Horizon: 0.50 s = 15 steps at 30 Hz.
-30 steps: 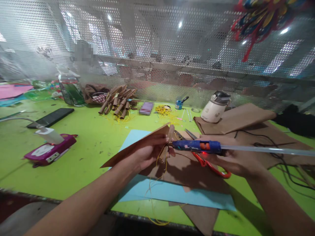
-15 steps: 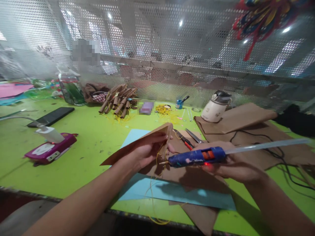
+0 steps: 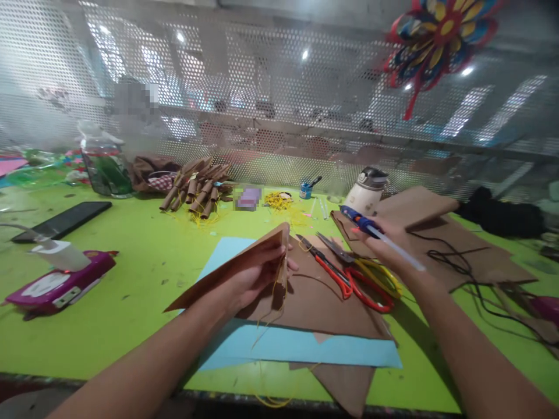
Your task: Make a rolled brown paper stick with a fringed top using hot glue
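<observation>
My left hand (image 3: pixel 257 276) is closed on a folded piece of brown paper (image 3: pixel 231 265), its fold standing up near the middle of the table. Thin yellow string (image 3: pixel 262 331) hangs from the paper's edge. A blue hot glue gun (image 3: pixel 360 220) is gripped in my right hand (image 3: pixel 388 247), out over the right side by the white bottle; a clear glue stick (image 3: pixel 404 253) pokes from its back. Between my hands lie red-handled scissors (image 3: pixel 334 273) and yellow-handled scissors (image 3: pixel 375 276) on a flat brown sheet (image 3: pixel 301 314), with light blue paper (image 3: pixel 349 352) under it.
Rolled brown paper tubes (image 3: pixel 203 198) with yellow strings lie at the back. A purple power strip (image 3: pixel 65 282) and a phone (image 3: pixel 65 221) are on the left. Behind my right hand stand a white bottle (image 3: pixel 364 189) and brown sheets (image 3: pixel 463 256), crossed by a black cord (image 3: pixel 476 291).
My right hand has carried the glue gun away from the folded paper, up and to the right, uncovering the scissors' handles. My left hand still holds the paper. The view has shifted somewhat.
</observation>
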Tool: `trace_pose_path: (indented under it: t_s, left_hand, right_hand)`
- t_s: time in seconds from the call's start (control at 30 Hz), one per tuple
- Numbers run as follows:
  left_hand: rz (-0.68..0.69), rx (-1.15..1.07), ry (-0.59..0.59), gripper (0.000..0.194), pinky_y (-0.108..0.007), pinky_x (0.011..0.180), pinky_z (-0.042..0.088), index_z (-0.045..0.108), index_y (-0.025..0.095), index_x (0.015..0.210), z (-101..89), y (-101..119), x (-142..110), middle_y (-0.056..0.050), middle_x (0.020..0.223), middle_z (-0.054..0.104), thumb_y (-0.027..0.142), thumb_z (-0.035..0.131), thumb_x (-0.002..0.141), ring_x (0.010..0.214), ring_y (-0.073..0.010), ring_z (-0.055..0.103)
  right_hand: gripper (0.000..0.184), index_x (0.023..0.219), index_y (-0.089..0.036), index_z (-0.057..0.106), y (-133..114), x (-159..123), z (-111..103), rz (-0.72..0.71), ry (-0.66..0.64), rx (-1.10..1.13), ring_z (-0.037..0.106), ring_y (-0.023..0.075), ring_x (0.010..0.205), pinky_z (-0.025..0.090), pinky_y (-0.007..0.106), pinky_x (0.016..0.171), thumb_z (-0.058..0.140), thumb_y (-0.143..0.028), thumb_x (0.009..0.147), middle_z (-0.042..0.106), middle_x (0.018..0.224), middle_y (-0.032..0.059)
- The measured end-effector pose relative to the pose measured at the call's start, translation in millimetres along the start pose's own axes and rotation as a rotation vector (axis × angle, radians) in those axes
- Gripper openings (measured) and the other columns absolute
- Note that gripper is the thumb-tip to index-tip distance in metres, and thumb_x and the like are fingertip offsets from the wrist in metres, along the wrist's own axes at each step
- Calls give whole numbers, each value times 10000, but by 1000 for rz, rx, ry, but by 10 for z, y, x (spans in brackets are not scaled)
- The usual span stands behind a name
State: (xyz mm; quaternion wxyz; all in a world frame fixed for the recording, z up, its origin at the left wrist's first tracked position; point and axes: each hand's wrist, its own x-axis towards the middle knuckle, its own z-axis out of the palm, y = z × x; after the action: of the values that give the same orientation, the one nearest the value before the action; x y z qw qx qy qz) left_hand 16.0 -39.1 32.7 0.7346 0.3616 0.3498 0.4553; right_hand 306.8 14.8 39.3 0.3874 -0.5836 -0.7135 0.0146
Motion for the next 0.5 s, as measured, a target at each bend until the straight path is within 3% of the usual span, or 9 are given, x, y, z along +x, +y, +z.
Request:
trace_pose_path:
  t_s: [0.2,0.5]
  left_hand:
    - [23,10,24,130,-229,522,501,628,114,935,5,9,19,-97,732,706,161,608,816,573,-152,639]
    - [-2,6,50,82,-257,573,520,600,112,900,-9,-19,7,-117,780,717,150,571,834,620,-167,668]
  right_hand:
    - [349,995,-106,705,410,100,290,-50,-147,-200,589,279,898,454,370,793,648,-269,692,663,934,127]
    - [300,954,-150,712,312,-14,344,-171,-330,-172,567,257,927,430,358,836,647,-123,662,668,944,108]
